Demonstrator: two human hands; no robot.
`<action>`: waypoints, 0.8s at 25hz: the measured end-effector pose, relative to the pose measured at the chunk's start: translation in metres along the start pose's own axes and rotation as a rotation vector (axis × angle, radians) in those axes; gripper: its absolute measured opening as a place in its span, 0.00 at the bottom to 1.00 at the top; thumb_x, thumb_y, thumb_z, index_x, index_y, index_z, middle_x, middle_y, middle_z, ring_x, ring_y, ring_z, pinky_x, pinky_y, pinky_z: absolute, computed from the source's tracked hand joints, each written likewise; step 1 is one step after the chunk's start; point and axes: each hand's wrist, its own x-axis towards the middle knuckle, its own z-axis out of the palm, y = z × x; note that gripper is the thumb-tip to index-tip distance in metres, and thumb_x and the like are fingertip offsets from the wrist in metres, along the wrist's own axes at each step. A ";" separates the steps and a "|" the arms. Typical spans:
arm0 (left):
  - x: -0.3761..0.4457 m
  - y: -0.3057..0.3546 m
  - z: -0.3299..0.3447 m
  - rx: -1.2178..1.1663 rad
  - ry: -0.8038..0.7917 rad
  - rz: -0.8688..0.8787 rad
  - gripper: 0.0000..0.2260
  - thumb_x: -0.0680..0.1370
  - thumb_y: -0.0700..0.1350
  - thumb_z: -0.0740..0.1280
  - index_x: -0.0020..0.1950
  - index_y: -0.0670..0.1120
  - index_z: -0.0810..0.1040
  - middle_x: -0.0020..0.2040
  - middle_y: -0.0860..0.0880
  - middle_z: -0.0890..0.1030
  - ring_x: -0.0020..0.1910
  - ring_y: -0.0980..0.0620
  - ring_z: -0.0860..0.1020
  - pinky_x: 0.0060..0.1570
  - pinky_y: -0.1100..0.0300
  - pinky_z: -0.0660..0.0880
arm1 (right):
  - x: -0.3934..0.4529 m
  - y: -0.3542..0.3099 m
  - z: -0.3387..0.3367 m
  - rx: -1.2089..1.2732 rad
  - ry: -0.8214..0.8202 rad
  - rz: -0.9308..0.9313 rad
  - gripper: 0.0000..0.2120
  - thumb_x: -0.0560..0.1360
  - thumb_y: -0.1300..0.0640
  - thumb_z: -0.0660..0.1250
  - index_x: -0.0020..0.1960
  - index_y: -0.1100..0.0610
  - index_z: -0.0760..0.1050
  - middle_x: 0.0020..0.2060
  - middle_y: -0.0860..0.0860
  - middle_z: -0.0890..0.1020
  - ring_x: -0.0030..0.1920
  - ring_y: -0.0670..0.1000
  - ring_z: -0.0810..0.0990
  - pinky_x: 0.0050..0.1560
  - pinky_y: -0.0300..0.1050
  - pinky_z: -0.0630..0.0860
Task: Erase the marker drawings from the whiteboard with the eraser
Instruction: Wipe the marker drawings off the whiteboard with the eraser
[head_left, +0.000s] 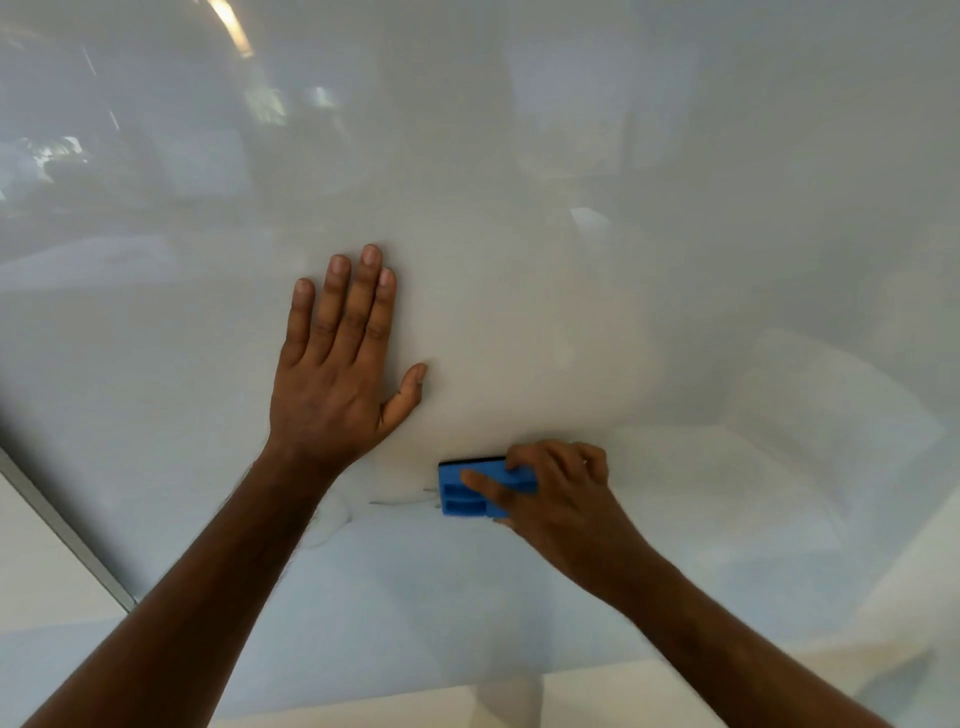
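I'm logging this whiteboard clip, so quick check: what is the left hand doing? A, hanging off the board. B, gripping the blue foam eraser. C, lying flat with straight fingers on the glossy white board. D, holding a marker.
C: the left hand lies flat, fingers straight, on the glossy white whiteboard, while the right hand grips the blue foam eraser beside faint marker traces.

No readable text or labels anywhere
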 end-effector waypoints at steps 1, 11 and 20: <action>-0.001 -0.001 0.000 0.000 0.000 0.006 0.38 0.86 0.57 0.63 0.88 0.37 0.53 0.87 0.39 0.54 0.88 0.43 0.47 0.86 0.41 0.50 | -0.018 -0.003 0.010 -0.023 -0.046 -0.046 0.30 0.77 0.44 0.71 0.77 0.35 0.66 0.62 0.47 0.73 0.60 0.53 0.75 0.61 0.55 0.68; -0.003 -0.001 0.000 -0.001 0.013 0.012 0.37 0.87 0.57 0.62 0.87 0.36 0.54 0.87 0.39 0.53 0.88 0.42 0.48 0.87 0.40 0.49 | -0.049 0.112 -0.053 -0.015 0.067 0.242 0.27 0.83 0.41 0.61 0.81 0.38 0.60 0.63 0.55 0.76 0.59 0.61 0.77 0.59 0.58 0.67; -0.003 -0.005 -0.001 -0.045 -0.008 0.031 0.37 0.87 0.56 0.62 0.87 0.37 0.54 0.88 0.39 0.53 0.88 0.42 0.48 0.87 0.41 0.48 | -0.029 0.036 -0.013 -0.053 0.018 0.092 0.27 0.79 0.42 0.67 0.77 0.37 0.66 0.63 0.50 0.72 0.61 0.55 0.73 0.60 0.56 0.66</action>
